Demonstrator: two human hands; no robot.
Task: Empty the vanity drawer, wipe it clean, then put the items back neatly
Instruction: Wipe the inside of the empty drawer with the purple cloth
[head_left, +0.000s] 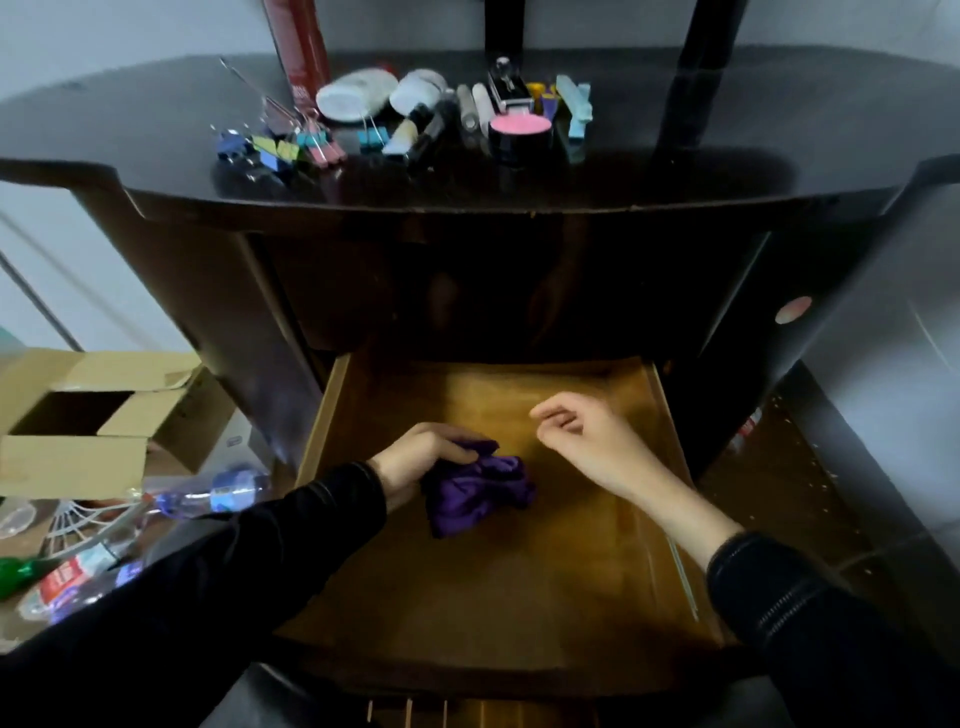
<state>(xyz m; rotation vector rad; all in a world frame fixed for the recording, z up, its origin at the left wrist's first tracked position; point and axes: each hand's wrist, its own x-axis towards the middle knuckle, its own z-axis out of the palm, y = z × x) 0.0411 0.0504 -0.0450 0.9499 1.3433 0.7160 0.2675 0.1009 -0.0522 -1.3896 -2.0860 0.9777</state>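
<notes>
The wooden vanity drawer (519, 582) is pulled out below me, and nothing lies on its brown floor except a crumpled purple cloth (475, 493). My left hand (421, 457) grips the cloth's left end and presses it on the drawer floor near the middle. My right hand (587, 436) hovers over the right half of the drawer, fingers loosely curled, holding nothing. On the dark vanity top (156, 119) lie the small items: colourful binder clips (283, 145), white jars (358, 93), brushes and tubes (441, 122), and a black jar with a pink lid (521, 136).
A tall red can (301, 47) stands behind the items. Left of the vanity, an open cardboard box (88, 415), plastic bottles (213, 493) and clutter cover the floor. The drawer's side walls (324, 415) flank my hands. Dark cabinet panels rise on both sides.
</notes>
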